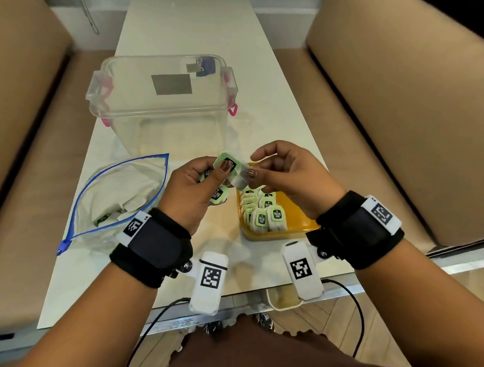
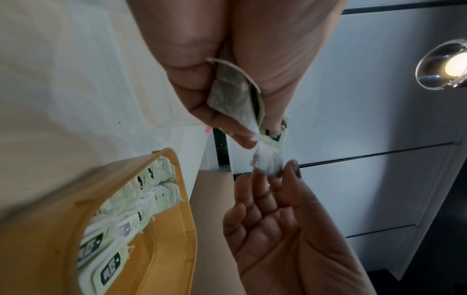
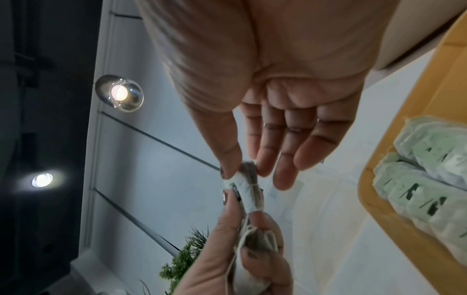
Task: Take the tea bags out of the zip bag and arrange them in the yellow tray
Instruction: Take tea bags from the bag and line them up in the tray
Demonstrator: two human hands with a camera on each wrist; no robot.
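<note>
The zip bag (image 1: pixel 118 198) lies open at the left, several bags inside, uncountable. The left hand (image 1: pixel 191 190) grips about three; light, soft paper, best pinched by an edge. The right hand (image 1: pixel 284 176) pinches one tea bag (image 1: pixel 239 178) above the tray (image 1: pixel 297 222), where two rows stand.

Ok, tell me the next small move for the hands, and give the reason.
Probably the right hand should draw the single tea bag it pinches free of the left hand and lower it into the yellow tray. The left hand holds a bunch, and the tray's right side looks bare beside the two filed rows.
</note>
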